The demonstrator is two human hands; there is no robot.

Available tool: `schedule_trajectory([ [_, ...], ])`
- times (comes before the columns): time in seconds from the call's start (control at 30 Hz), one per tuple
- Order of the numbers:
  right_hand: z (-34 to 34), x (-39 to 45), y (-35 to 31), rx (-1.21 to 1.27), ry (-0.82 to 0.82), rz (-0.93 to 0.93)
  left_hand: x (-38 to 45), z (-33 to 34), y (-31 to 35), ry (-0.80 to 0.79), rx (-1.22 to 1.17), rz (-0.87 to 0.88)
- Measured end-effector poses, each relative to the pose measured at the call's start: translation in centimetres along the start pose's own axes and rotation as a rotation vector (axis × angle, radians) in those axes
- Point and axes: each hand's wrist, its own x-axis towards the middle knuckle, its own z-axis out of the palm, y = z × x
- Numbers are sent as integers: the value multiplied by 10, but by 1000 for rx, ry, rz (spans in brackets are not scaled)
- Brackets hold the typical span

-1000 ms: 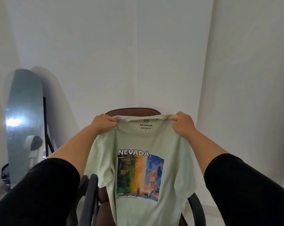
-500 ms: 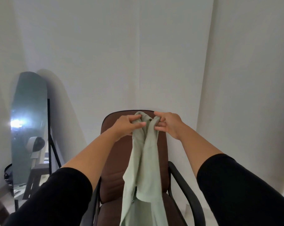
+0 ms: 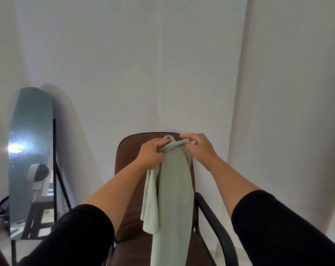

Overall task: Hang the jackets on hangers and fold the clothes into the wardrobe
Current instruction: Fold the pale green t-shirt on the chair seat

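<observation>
My left hand [image 3: 150,153] and right hand [image 3: 199,148] both grip the pale green folded cotton T-shirt [image 3: 170,198] above the brown padded office chair [image 3: 128,156].

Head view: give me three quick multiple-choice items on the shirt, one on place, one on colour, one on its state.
1. Where does the T-shirt hang?
A. in front of the brown chair
B. over the mirror
C. flat on the floor

2. What colour is it?
A. black
B. pale green
C. red

3. What state is it in?
A. spread wide, print showing
B. on a hanger
C. gathered lengthwise, held at the top

Answers: 1 A, the chair back shows behind it. 2 B, the cloth is light green. 3 C, the left hand and right hand hold its bunched top together.
</observation>
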Motion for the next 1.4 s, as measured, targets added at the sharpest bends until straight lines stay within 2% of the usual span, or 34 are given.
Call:
schedule_trajectory([
  [0.07,-1,2,5,-76,19,-79,1,0,-3,0,9,26],
  [0.2,-1,0,3,7,-223,-11,3,-1,-8,-16,-6,81],
  [0.37,4,1,9,-19,-362,9,3,-3,-12,-37,-42,119],
  [0.43,6,2,9,-108,-382,-5,2,-3,-17,-27,-42,119],
  [0.53,5,4,7,-374,-403,-78,2,-3,-26,24,-39,71],
  [0.6,5,5,10,-518,-368,-118,2,-5,-29,54,-44,37],
  [0.7,2,8,13,-588,-133,-157,2,-9,-34,69,-31,51],
  [0.8,1,14,8,-609,-18,-196,1,-12,-41,-54,115,161],
  [0.87,-1,19,0,-637,-1,-217,0,-11,-41,-141,213,177],
  [1.17,-5,25,-3,-636,43,-201,-2,2,-48,-305,417,126],
  [1.27,-10,25,1,-622,57,-181,-3,7,-53,-299,461,13],
  [1.4,-14,24,9,-608,54,-155,0,16,-47,-195,331,-136],
])
